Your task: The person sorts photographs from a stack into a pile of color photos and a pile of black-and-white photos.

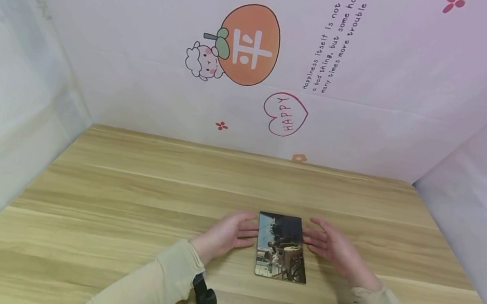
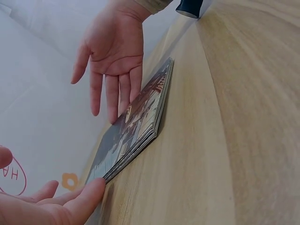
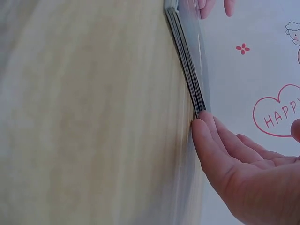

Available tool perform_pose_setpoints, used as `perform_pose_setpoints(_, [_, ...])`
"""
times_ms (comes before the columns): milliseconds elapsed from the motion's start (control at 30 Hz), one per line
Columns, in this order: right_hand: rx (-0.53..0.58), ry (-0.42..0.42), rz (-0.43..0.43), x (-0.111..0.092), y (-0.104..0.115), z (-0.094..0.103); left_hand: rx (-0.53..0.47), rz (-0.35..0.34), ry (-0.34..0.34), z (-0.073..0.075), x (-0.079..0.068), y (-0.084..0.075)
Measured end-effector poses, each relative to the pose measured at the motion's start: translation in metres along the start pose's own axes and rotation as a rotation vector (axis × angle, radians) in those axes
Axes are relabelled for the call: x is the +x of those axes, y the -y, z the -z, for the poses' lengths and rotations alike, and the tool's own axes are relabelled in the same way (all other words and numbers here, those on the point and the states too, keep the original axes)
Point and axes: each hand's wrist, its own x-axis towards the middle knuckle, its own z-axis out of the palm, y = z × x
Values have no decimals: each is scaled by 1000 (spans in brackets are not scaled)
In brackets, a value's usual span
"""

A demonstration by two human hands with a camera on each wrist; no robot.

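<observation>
A thin stack of postcard-like picture cards point(image 1: 282, 247) lies flat on the wooden table, its top picture showing figures and a cart wheel under a dark and blue sky. Several layers show along its edge point(image 3: 185, 63) in the right wrist view. My left hand point(image 1: 231, 231) is at the stack's left side, fingers extended with the tips right at the edge. On the opposite side, my right hand point(image 1: 334, 247) reaches in with its fingers extended, fingertips at the right edge. The left wrist view shows the right palm point(image 2: 117, 47) facing the stack.
The wooden table point(image 1: 147, 195) stretches out around the stack. Behind it hangs a white cloth backdrop point(image 1: 139, 89) with printed drawings and lettering, with pale side walls left and right. Small black devices point(image 1: 205, 300) are strapped at both wrists.
</observation>
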Motion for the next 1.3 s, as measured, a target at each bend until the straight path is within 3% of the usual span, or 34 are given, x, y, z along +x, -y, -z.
perform_pose_setpoints(133, [0,-14,19,-1,-1,0,-6,-4,-3,-2,0,0])
perform_pose_setpoints(300, [34,-55,28,-2,0,0,56,-38,-17,-6,0,-2])
perform_pose_setpoints(500, [-34,-146,31,1,-1,-6,176,-108,-123,-9,0,0])
perform_pose_setpoints(667, [-60,-184,51,5,1,-18,216,-144,-194,-6,-1,4])
perform_pose_setpoints(967, [-69,-256,-32,18,12,-44,300,-142,-244,8,-7,6])
perform_pose_setpoints(1300, [2,-247,-55,29,27,-61,245,-82,-227,37,-14,2])
